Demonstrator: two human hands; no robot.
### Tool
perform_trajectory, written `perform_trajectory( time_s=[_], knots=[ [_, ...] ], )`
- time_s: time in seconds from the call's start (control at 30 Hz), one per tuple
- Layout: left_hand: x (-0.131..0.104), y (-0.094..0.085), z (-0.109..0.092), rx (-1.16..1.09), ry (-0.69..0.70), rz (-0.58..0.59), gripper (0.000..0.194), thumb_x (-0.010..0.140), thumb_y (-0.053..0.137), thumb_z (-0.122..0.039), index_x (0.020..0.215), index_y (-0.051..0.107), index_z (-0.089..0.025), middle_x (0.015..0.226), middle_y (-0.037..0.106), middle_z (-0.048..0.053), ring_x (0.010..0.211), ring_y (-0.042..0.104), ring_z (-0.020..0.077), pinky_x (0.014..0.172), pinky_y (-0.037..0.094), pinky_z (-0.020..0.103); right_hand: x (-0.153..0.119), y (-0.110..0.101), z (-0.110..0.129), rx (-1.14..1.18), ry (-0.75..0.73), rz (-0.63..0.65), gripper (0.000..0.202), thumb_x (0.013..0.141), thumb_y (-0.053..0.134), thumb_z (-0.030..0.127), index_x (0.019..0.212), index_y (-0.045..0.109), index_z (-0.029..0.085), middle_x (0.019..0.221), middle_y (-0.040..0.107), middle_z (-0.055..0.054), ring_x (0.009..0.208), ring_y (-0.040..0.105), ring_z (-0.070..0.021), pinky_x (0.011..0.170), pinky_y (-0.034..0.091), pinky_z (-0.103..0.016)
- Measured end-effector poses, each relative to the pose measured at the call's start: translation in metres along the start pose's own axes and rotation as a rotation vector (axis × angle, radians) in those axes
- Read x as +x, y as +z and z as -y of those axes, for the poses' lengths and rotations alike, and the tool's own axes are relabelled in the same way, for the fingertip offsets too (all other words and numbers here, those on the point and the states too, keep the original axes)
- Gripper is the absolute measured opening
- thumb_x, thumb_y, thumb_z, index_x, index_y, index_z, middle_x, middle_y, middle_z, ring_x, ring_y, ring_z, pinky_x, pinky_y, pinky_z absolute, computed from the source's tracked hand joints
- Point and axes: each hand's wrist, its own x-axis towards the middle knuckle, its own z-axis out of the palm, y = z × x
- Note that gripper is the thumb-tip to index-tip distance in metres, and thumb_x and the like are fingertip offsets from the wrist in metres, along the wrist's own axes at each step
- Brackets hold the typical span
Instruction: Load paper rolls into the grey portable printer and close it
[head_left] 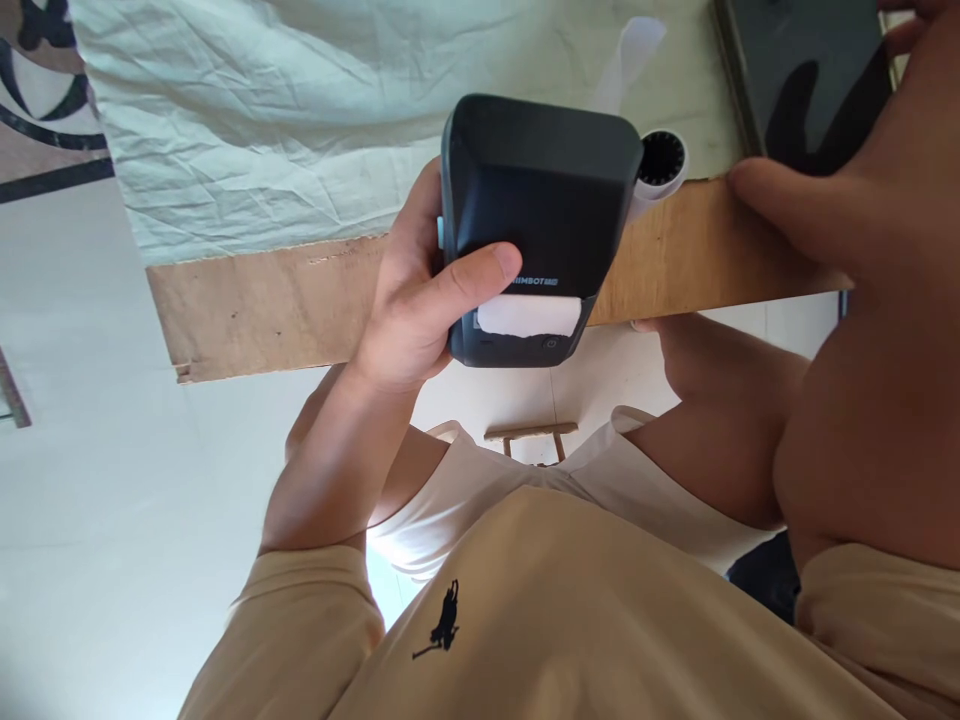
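Observation:
My left hand (442,290) is wrapped round a dark label printer (547,210), its thumb on the front beside the printed brand name. A torn-edged white paper label (532,315) sticks out of the printer's slot, above a power button. Behind the printer's right side lies a roll of white labels (664,160) with a black core, a loose strip (634,55) trailing from it. At the right, my right hand (847,215) has its thumb stretched out and fingers apart, beside a dark glossy flat object (810,70). Its fingers are partly cut off by the frame edge.
A pale green cloth (262,120) covers most of the wooden table (262,310), whose bare front edge shows. My legs are under and before the table. A small wooden stool-like frame (531,432) stands on the pale tiled floor (150,450).

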Motion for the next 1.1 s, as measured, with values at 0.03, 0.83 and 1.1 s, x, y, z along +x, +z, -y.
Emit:
perform_trajectory(
  time_s=[0.03,0.83,1.1],
  knots=[
    [-0.001,0.003,-0.004,0.002,-0.040,-0.010,0.040,0.071,0.078,-0.038,0.104,0.062,-0.021,0.084,0.061,0.002,0.076,0.063,0.0169,0.065,0.049,0.029,-0.005,0.000,0.002,-0.031,-0.028,0.002,0.079,0.075,0.067,0.036,0.146,0.035,0.024,0.146,0.043,-0.006,0.138,0.042,-0.0280,0.117,0.035,-0.051],
    [-0.002,0.006,-0.006,0.093,-0.036,0.005,0.046,0.075,0.073,-0.042,0.114,0.061,-0.021,0.094,0.062,0.007,0.085,0.066,0.0253,0.071,0.051,0.037,-0.010,0.019,0.009,-0.067,-0.061,-0.116,0.073,0.069,0.065,0.039,0.134,0.040,0.018,0.133,0.049,-0.005,0.129,0.045,-0.0304,0.112,0.040,-0.050],
    [-0.002,0.010,-0.012,0.091,-0.058,-0.016,0.049,0.071,0.075,-0.044,0.111,0.059,-0.020,0.093,0.061,0.008,0.084,0.065,0.0262,0.067,0.050,0.035,-0.011,0.019,0.011,-0.062,-0.057,-0.115,0.073,0.071,0.063,0.040,0.135,0.041,0.014,0.133,0.049,-0.006,0.127,0.045,-0.0303,0.112,0.039,-0.048]
  ],
)
